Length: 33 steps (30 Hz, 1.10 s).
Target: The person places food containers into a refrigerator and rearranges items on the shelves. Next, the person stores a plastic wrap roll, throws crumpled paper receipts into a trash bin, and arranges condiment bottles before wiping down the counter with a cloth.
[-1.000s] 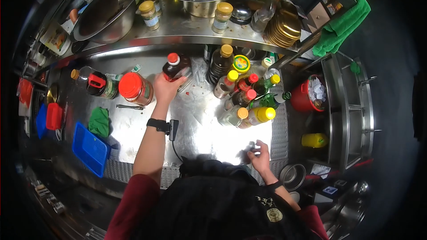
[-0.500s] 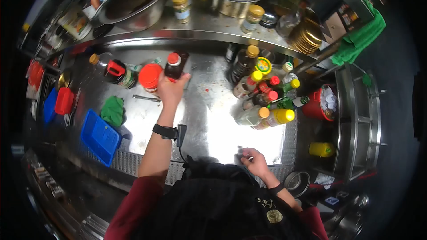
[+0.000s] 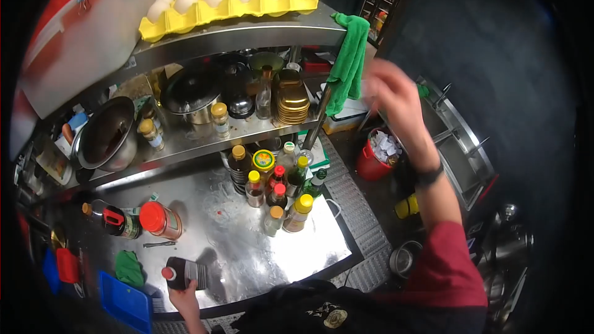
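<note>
My left hand (image 3: 185, 300) is closed round a dark bottle with a red cap (image 3: 185, 273), low over the steel counter near its front edge. My right hand (image 3: 391, 89) is raised at the right, beside the green towel (image 3: 349, 62) that hangs on the shelf post. Its fingers are smeared by motion, and whether they touch the towel cannot be told. Left of centre on the counter are a red-lidded jar (image 3: 162, 220) and a dark bottle with a red handle (image 3: 114, 219). Several sauce bottles (image 3: 276, 196) stand grouped at the counter's right.
A yellow tray of eggs (image 3: 229, 12) sits on the top shelf. Below are a metal bowl (image 3: 111, 136), a lidded pot (image 3: 193, 89) and gold tins (image 3: 291, 99). A blue basket (image 3: 125, 302) and green cloth (image 3: 128, 268) lie at the front left; a red bin (image 3: 375, 159) stands right.
The view has swung up and right, bringing the egg tray into sight. My left hand has brought the dark bottle toward the front edge. My right hand has risen from low over the counter to the towel.
</note>
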Motion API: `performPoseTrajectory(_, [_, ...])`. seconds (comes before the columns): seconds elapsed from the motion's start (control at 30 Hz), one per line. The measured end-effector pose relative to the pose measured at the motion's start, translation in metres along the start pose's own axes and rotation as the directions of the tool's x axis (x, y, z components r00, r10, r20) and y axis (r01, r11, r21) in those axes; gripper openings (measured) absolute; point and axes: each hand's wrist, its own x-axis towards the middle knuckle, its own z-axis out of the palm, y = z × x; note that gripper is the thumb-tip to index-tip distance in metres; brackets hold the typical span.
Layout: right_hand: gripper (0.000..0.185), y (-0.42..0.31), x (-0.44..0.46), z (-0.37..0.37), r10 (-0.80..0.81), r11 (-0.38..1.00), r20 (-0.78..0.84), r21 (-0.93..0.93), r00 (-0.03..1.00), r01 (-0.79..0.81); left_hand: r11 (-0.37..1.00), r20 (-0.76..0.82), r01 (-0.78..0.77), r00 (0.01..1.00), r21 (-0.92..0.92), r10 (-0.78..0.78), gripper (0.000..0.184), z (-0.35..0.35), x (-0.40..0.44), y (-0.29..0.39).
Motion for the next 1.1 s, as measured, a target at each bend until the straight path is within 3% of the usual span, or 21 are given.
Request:
performPoseTrajectory(0.03, [0.054, 0.006, 0.028, -0.005, -0.118, 0.961, -0.174, -0.269, 0.978, 0.068, 1.0, -0.003, -0.013, 1.0, 0.007, 0.013, 0.041, -0.008, -0.005, -0.004])
performPoseTrajectory(0.07, [0.076, 0.025, 0.05, -0.009, -0.32, 0.749, -0.254, -0.658, 0.913, 0.079, 0.999, -0.056, 0.028, 0.998, 0.02, -0.027, 0.04, -0.016, -0.011, -0.012])
performPoseTrajectory(0.13, [0.07, 0.04, 0.077, -0.013, -0.348, 0.716, -0.281, -0.695, 0.894, 0.061, 0.997, -0.118, 0.068, 0.991, 0.032, -0.063, 0.039, -0.03, -0.017, -0.023])
performPoseTrajectory(0.2, [0.049, 0.035, 0.095, -0.019, 0.078, 0.571, -0.229, -0.787, 0.97, -0.232, 1.0, -0.192, 0.026, 0.981, 0.012, -0.023, 0.035, -0.043, -0.024, -0.031])
performPoseTrajectory(0.23, [0.028, 0.028, 0.097, -0.028, 0.018, 0.621, -0.248, -0.756, 0.969, -0.205, 0.994, -0.238, -0.025, 0.97, 0.109, 0.051, 0.037, -0.039, -0.034, 0.0])
performPoseTrajectory(0.27, [0.017, 0.028, 0.102, -0.042, -0.109, 0.756, -0.275, -0.647, 0.955, -0.1, 0.979, -0.233, -0.019, 0.97, 0.203, 0.067, 0.037, -0.043, -0.033, -0.003])
performPoseTrajectory(0.3, [0.012, 0.03, 0.116, -0.066, 0.047, 0.935, -0.397, -0.305, 0.917, -0.179, 0.954, -0.237, 0.007, 0.969, 0.3, 0.067, 0.037, -0.056, -0.033, -0.017])
performPoseTrajectory(0.33, [0.009, 0.016, 0.113, -0.086, 0.014, 1.0, -0.385, -0.002, 0.923, -0.016, 0.998, -0.254, -0.053, 0.965, 0.037, 0.06, 0.034, -0.062, -0.032, -0.044])
performPoseTrajectory(0.37, [0.014, 0.009, 0.12, -0.103, -0.122, 0.946, -0.311, 0.249, 0.942, 0.205, 0.966, -0.211, 0.146, 0.972, 0.215, -0.1, 0.03, -0.071, -0.038, -0.032])
performPoseTrajectory(0.4, [0.021, -0.009, 0.112, -0.111, -0.152, 0.905, -0.204, 0.364, 0.967, 0.22, 0.982, -0.199, 0.044, 0.98, 0.185, -0.007, 0.026, -0.068, -0.04, -0.021])
performPoseTrajectory(0.43, [0.025, -0.017, 0.104, -0.127, -0.156, 0.865, -0.076, 0.471, 0.985, 0.173, 0.952, -0.215, 0.138, 0.973, 0.273, -0.079, 0.026, -0.072, -0.041, -0.018])
performPoseTrajectory(0.5, [0.032, -0.03, 0.092, -0.158, -0.155, 0.778, 0.184, 0.628, 0.971, 0.005, 0.961, -0.272, 0.2, 0.951, 0.19, -0.144, 0.028, -0.074, -0.035, -0.021])
performPoseTrajectory(0.7, [0.034, -0.085, -0.067, -0.049, -0.066, 0.83, 0.126, 0.558, 0.99, -0.015, 0.995, -0.174, 0.095, 0.981, 0.028, -0.089, 0.03, -0.066, -0.003, -0.022])
performPoseTrajectory(0.83, [0.035, -0.097, -0.153, 0.077, 0.216, 0.809, 0.248, 0.496, 0.944, -0.315, 0.997, -0.048, 0.064, 0.997, 0.036, -0.062, 0.029, -0.082, 0.023, -0.048])
performPoseTrajectory(0.93, [0.036, -0.06, -0.187, 0.18, 0.536, 0.544, 0.35, 0.552, 0.768, -0.631, 0.999, 0.021, 0.034, 0.999, 0.0, -0.034, 0.029, -0.095, 0.039, -0.046])
performPoseTrajectory(0.97, [0.035, -0.029, -0.2, 0.214, 0.616, 0.386, 0.369, 0.629, 0.696, -0.675, 0.999, 0.057, 0.023, 0.998, 0.034, -0.025, 0.029, -0.101, 0.042, -0.045])
performPoseTrajectory(1.0, [0.034, -0.022, -0.203, 0.244, 0.701, 0.324, 0.342, 0.628, 0.625, -0.707, 0.997, 0.091, 0.013, 0.996, 0.07, -0.02, 0.03, -0.107, 0.045, -0.048])
performPoseTrajectory(1.03, [0.031, -0.007, -0.205, 0.27, 0.72, 0.318, 0.314, 0.643, 0.619, -0.697, 0.996, 0.09, -0.002, 0.996, 0.09, -0.006, 0.031, -0.112, 0.049, -0.052])
performPoseTrajectory(1.1, [0.022, 0.024, -0.205, 0.312, 0.702, 0.511, 0.182, 0.544, 0.689, -0.665, 0.997, 0.121, 0.037, 0.992, 0.068, -0.045, 0.032, -0.12, 0.051, -0.048])
